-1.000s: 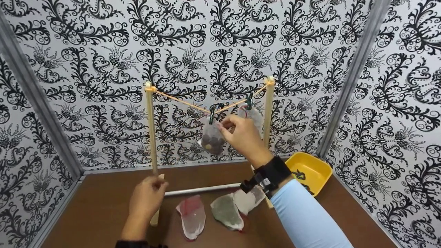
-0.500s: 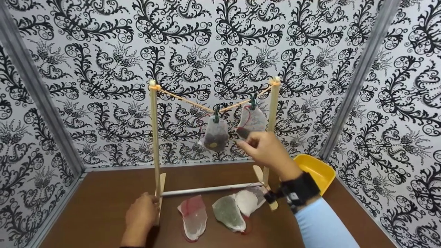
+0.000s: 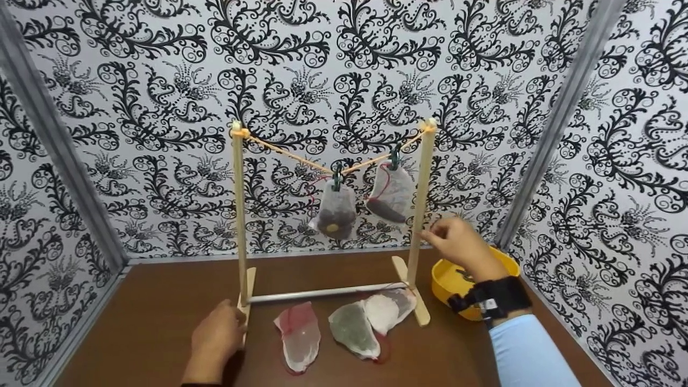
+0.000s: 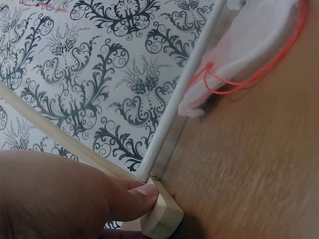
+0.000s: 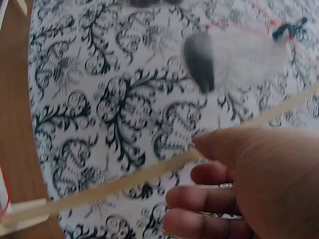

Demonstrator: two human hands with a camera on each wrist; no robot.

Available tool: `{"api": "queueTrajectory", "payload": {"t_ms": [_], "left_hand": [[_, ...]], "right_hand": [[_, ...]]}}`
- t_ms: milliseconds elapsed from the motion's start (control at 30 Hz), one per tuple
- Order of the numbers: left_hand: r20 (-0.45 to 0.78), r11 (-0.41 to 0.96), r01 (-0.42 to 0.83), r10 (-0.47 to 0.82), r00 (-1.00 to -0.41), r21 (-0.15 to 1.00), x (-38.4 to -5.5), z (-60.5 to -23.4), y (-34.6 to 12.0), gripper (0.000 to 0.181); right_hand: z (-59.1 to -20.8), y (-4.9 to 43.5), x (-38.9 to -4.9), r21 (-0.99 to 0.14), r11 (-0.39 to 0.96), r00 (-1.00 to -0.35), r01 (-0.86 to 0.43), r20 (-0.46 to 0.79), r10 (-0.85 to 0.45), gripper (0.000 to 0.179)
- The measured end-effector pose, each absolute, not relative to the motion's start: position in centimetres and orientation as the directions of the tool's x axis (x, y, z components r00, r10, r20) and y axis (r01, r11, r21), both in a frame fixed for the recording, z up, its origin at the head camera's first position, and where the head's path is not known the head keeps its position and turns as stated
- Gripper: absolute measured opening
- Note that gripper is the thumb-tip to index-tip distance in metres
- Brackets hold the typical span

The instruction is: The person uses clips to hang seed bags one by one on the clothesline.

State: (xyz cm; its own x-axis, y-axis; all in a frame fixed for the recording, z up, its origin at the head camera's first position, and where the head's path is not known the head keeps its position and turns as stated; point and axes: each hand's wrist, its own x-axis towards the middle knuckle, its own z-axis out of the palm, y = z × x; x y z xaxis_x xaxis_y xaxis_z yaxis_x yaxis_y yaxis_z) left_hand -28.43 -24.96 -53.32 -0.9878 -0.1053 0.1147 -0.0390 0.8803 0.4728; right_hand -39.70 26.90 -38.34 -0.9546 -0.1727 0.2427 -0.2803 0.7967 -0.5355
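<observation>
My left hand [image 3: 217, 330] pinches the left foot [image 4: 162, 219] of a wooden stand between thumb and fingers. An orange string [image 3: 285, 157] sags between the stand's two posts. Two mesh bags hang from it by dark green clips: one bag [image 3: 336, 207] with round dark contents in the middle, another bag [image 3: 391, 196] with a dark lump at its bottom on the right. My right hand [image 3: 459, 244] is beside the right post [image 3: 422, 199], its fingers loosely curled and holding nothing. In the right wrist view the post passes behind the thumb [image 5: 219, 144].
On the brown table lie a pink-and-white mesh bag [image 3: 301, 336], a green-filled bag [image 3: 353, 330] and a white-filled bag [image 3: 384, 312]. A white bar [image 3: 322, 294] joins the stand's feet. Behind the right wrist stands a yellow bowl [image 3: 443, 282] with dark clips in it.
My right hand has moved from the middle hanging bag rightward past the right bag to the right post. My left hand has lowered onto the stand's left foot.
</observation>
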Motion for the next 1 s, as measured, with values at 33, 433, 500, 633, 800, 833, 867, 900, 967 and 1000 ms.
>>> {"api": "queueTrajectory", "payload": {"t_ms": [33, 433, 500, 633, 800, 833, 867, 900, 967, 1000], "left_hand": [[0.118, 0.880, -0.038, -0.107, -0.987, 0.474, -28.4, -53.3, -24.8, 0.012], [0.148, 0.873, -0.037, -0.124, -0.981, 0.486, -27.9, -53.1, -24.0, 0.013], [0.153, 0.873, -0.029, -0.118, -0.981, 0.486, -28.0, -53.1, -24.0, 0.012], [0.150, 0.875, -0.045, -0.133, -0.980, 0.483, -28.2, -53.0, -24.2, 0.012], [0.141, 0.877, -0.063, -0.147, -0.979, 0.477, -28.2, -52.9, -24.2, 0.009], [0.137, 0.877, -0.066, -0.148, -0.979, 0.477, -28.2, -52.9, -24.2, 0.008], [0.135, 0.877, -0.068, -0.149, -0.980, 0.475, -28.2, -52.9, -24.2, 0.007], [0.131, 0.876, -0.071, -0.151, -0.980, 0.476, -28.2, -52.9, -24.2, 0.005], [0.121, 0.875, -0.080, -0.155, -0.980, 0.477, -28.3, -52.8, -24.1, 0.004], [0.113, 0.878, -0.080, -0.151, -0.982, 0.472, -28.3, -52.8, -24.0, 0.008]], "right_hand": [[-38.9, 27.7, -40.1, -0.535, 0.803, -0.961, -0.263, 0.223, -0.166, 0.034], [-47.8, 34.3, -42.7, -0.457, 0.879, -0.991, -0.133, 0.073, -0.112, 0.014], [-48.4, 34.6, -42.5, -0.447, 0.886, -0.992, -0.123, 0.052, -0.111, 0.020], [-49.3, 34.9, -42.3, -0.437, 0.894, -0.993, -0.101, -0.006, -0.115, 0.035], [-49.7, 35.2, -42.1, -0.388, 0.914, -0.992, -0.119, 0.006, -0.126, 0.053], [-49.8, 35.3, -42.1, -0.384, 0.916, -0.992, -0.121, 0.013, -0.126, 0.053], [-49.8, 35.3, -42.0, -0.376, 0.919, -0.992, -0.121, 0.018, -0.123, 0.053], [-49.9, 35.4, -42.0, -0.372, 0.921, -0.993, -0.120, 0.023, -0.120, 0.052], [-50.1, 35.7, -42.0, -0.353, 0.928, -0.993, -0.121, 0.029, -0.118, 0.040], [-50.1, 35.8, -42.0, -0.333, 0.934, -0.991, -0.130, 0.034, -0.126, 0.030]]}}
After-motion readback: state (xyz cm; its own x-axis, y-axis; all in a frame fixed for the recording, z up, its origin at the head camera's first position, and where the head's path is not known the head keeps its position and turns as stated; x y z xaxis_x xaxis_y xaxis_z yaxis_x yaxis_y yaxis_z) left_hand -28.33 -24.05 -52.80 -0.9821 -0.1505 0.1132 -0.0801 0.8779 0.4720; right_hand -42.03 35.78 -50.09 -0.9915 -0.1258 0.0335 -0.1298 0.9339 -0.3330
